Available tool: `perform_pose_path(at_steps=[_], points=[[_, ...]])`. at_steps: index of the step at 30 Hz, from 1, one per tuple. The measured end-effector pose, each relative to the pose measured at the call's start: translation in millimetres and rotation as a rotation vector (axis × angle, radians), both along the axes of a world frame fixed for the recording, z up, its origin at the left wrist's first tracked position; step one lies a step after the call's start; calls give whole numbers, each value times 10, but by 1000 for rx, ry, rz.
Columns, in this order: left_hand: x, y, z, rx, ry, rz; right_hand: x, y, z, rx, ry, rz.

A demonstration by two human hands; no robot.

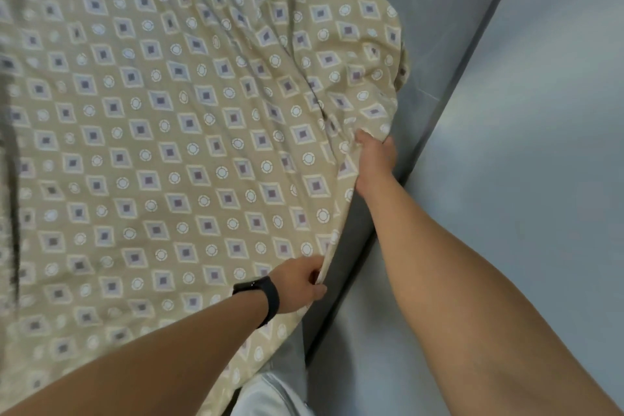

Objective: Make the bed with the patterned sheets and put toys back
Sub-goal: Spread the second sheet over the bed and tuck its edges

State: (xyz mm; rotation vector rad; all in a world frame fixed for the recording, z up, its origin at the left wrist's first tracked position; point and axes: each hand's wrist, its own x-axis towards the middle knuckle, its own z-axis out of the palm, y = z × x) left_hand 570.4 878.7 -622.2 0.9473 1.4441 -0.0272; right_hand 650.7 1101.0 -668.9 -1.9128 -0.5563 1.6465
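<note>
While both arms reach forward, each hand's fingers pinch the patterned sheet [162, 132] edge: left hand [299, 282], right hand [374, 154].

A grey-blue bed mattress [435, 10] carries a beige cotton sheet with diamond and circle print [169, 128], spread and wrinkled.

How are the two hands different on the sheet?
The left hand wears a black wristband; the right hand has a bare wrist. The left hand grips the edge of the beige diamond-patterned sheet nearer the person; the right hand grips it farther along. Both pinch the same edge.
</note>
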Motion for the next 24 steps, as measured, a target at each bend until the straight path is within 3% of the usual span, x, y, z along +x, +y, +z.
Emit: perform_pose_path(at_steps=[2,4,6,9,11,15,19,24], points=[[-86,56,-3,13,-34,-5,1,15,158,387,-415,127],[-136,88,-18,18,-41,26,88,-36,182,599,-629,246],[-186,93,-35,12,-23,62,278,-54,34,516,-756,348],[-274,43,-33,-54,-34,103,591,-91,-145,141,-967,442],[-355,-24,14,-68,-18,129,573,-191,-84,175,-1061,535],[-527,-256,155,-65,60,191,162,-616,148,441,-1000,724],[-819,-744,537,-43,111,328,-461,-1358,452,473,-900,863],[-1290,-1773,1142,-93,142,526,-1077,-2690,992,535,-755,1245]])
